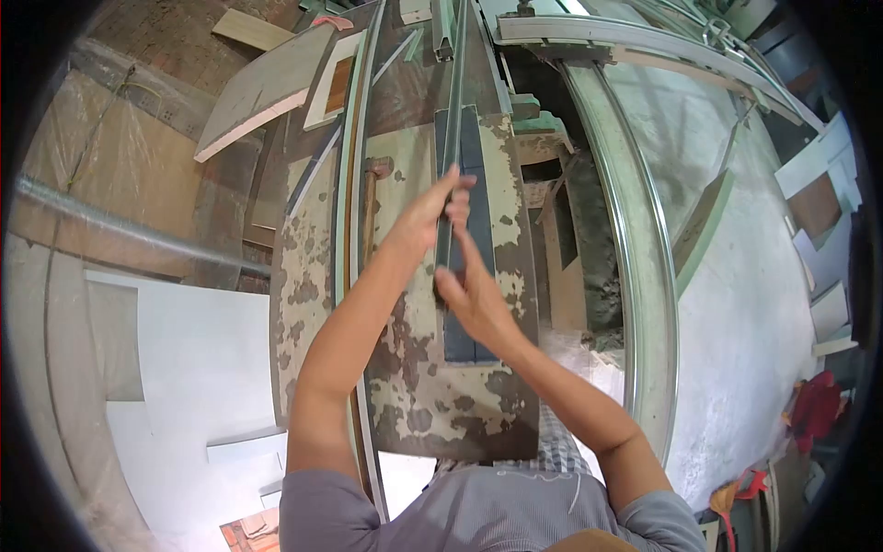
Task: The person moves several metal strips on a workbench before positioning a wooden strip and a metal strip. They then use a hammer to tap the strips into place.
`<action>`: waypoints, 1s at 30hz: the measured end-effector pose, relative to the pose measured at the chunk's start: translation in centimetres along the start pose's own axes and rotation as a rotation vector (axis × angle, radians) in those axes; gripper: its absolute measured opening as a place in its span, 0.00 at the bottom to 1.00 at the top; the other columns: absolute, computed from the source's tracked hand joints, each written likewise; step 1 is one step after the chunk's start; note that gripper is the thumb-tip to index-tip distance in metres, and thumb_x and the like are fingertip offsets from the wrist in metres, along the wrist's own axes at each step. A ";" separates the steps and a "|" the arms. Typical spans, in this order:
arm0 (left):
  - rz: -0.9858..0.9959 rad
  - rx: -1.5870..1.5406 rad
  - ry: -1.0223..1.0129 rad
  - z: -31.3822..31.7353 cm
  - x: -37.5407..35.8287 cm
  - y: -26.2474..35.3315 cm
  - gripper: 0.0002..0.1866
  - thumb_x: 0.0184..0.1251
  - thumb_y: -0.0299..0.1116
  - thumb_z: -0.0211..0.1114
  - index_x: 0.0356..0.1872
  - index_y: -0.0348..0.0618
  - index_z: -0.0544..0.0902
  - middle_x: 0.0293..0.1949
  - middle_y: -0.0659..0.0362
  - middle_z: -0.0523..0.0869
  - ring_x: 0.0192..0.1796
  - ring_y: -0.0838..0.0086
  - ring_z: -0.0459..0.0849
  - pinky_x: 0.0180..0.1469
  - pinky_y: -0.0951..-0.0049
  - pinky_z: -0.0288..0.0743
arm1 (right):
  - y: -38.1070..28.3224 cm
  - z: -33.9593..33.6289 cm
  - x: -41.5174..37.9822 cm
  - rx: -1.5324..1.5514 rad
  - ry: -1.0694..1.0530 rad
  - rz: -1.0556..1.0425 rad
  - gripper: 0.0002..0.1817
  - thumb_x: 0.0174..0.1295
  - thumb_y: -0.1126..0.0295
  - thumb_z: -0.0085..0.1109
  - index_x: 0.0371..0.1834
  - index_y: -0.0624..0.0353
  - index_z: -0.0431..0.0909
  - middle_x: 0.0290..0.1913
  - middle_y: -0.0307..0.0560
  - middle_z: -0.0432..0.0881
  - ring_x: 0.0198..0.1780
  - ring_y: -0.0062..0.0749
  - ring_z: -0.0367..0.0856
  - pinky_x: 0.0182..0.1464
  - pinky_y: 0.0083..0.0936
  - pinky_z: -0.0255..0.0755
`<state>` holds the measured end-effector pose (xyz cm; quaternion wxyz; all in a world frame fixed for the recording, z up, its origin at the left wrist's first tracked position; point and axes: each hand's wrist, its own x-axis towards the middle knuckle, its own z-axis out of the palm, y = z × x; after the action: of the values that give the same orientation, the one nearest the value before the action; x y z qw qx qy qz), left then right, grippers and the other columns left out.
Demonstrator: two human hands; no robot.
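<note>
A long, narrow dark metal profile point(453, 120) runs lengthwise above the worn workbench point(405, 419). My left hand point(430, 213) is closed around it near its middle. Closer to my body, my right hand point(474, 299) holds the profile's near part, thumb on one side and fingers pointing forward; motion blurs its fingertips. Beneath both hands lies a dark blue-grey strip point(469, 340), flat on the bench. A hammer point(371, 198) with a wooden handle rests left of my left hand, beside a long rail point(354, 166).
Pale boards point(262, 92) lean at the far left, with a white panel point(202, 340) lower down. Right of the bench, a metal guide rail point(635, 239) runs alongside a pale sheet surface point(745, 304). A crossing metal fence point(644, 55) spans the far right. Red cloth point(816, 409) hangs at right.
</note>
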<state>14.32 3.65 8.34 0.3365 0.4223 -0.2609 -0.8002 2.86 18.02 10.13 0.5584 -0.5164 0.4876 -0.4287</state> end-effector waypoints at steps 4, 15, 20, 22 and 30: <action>0.015 0.178 0.193 2.3 -14.4 -5.2 0.20 0.70 0.49 0.52 0.46 0.40 0.72 0.19 0.72 0.64 0.16 0.87 0.60 0.19 0.83 0.55 | 2.6 -0.8 -7.9 -0.245 -0.324 -0.187 0.25 0.66 0.64 0.51 0.65 0.58 0.62 0.34 0.43 0.73 0.34 0.21 0.69 0.35 0.21 0.67; -0.299 0.535 0.745 9.6 -46.3 -27.1 0.13 0.66 0.38 0.61 0.41 0.39 0.76 0.15 0.67 0.69 0.14 0.85 0.65 0.14 0.80 0.56 | 5.8 -4.4 -7.3 0.718 -0.282 0.360 0.46 0.64 0.46 0.51 0.71 0.67 0.41 0.62 0.63 0.62 0.60 0.40 0.68 0.60 0.34 0.68; -0.376 0.557 0.712 10.5 -55.7 -36.1 0.12 0.65 0.38 0.61 0.38 0.39 0.78 0.17 0.65 0.74 0.18 0.83 0.74 0.20 0.79 0.67 | 7.0 -1.5 -7.5 0.870 -0.311 0.508 0.54 0.57 0.44 0.58 0.73 0.60 0.32 0.67 0.66 0.53 0.64 0.48 0.63 0.64 0.40 0.64; -0.487 0.710 0.945 10.6 -58.4 -39.6 0.11 0.62 0.37 0.62 0.36 0.39 0.78 0.20 0.59 0.79 0.21 0.76 0.78 0.25 0.73 0.71 | 7.1 -0.2 -8.6 0.854 -0.284 0.577 0.54 0.55 0.42 0.60 0.73 0.56 0.36 0.64 0.63 0.58 0.61 0.47 0.65 0.65 0.44 0.62; -0.280 0.859 1.259 7.8 -63.5 -49.3 0.13 0.55 0.34 0.63 0.40 0.40 0.79 0.27 0.49 0.82 0.32 0.56 0.82 0.35 0.62 0.72 | 9.6 5.2 -13.1 0.653 -0.381 0.657 0.40 0.51 0.40 0.64 0.61 0.51 0.62 0.48 0.45 0.69 0.51 0.34 0.68 0.60 0.41 0.62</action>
<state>18.47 84.26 9.42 0.1238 0.9200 -0.2521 -0.2733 5.71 32.71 1.85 0.8756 -0.2028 0.3540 -0.2587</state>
